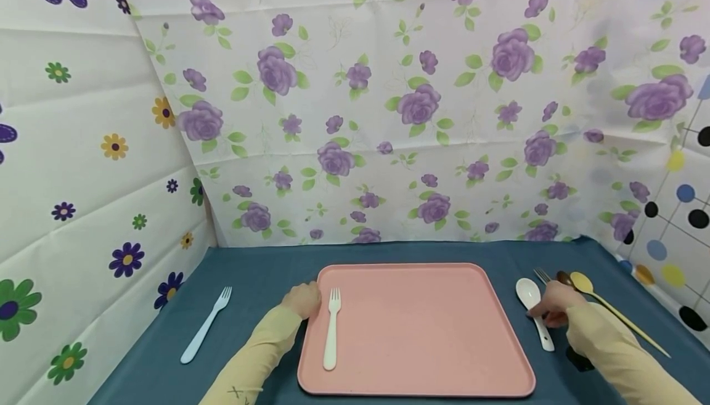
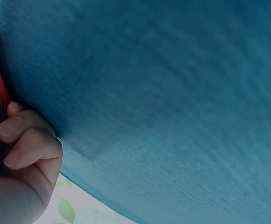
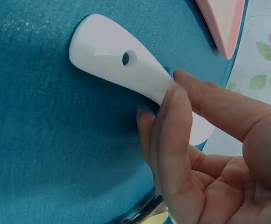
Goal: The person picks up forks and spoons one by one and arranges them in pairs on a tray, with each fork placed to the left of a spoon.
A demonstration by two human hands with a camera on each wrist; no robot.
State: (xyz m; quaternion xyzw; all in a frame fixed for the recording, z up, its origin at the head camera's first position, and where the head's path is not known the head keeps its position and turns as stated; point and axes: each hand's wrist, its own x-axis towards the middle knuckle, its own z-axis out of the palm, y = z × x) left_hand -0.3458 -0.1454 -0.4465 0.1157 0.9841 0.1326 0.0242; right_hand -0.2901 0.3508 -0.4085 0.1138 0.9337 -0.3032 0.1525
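A pink rectangular tray (image 1: pixel 427 331) lies on the blue cloth, with a white fork (image 1: pixel 331 337) upright along its left side. My left hand (image 1: pixel 303 300) is at the tray's upper left rim, its fingers curled against the edge; the left wrist view shows the bent fingers (image 2: pixel 35 144) beside the reddish rim. To the tray's right, my right hand (image 1: pixel 556 303) pinches the handle of a white spoon (image 1: pixel 528 294) between thumb and fingers. Seen from the right wrist, the handle (image 3: pixel 112 49) has a hole near its end and lies on or very near the cloth.
A pale blue fork (image 1: pixel 206 329) lies left of the tray. Beyond the right hand are a metal fork (image 1: pixel 542 276), a dark brown spoon (image 1: pixel 564 278) and a long yellow spoon (image 1: pixel 627 319), partly covered by the hand and sleeve. A black item (image 1: pixel 579 359) shows under the right wrist. Flowered sheets (image 1: pixel 377 115) hang behind.
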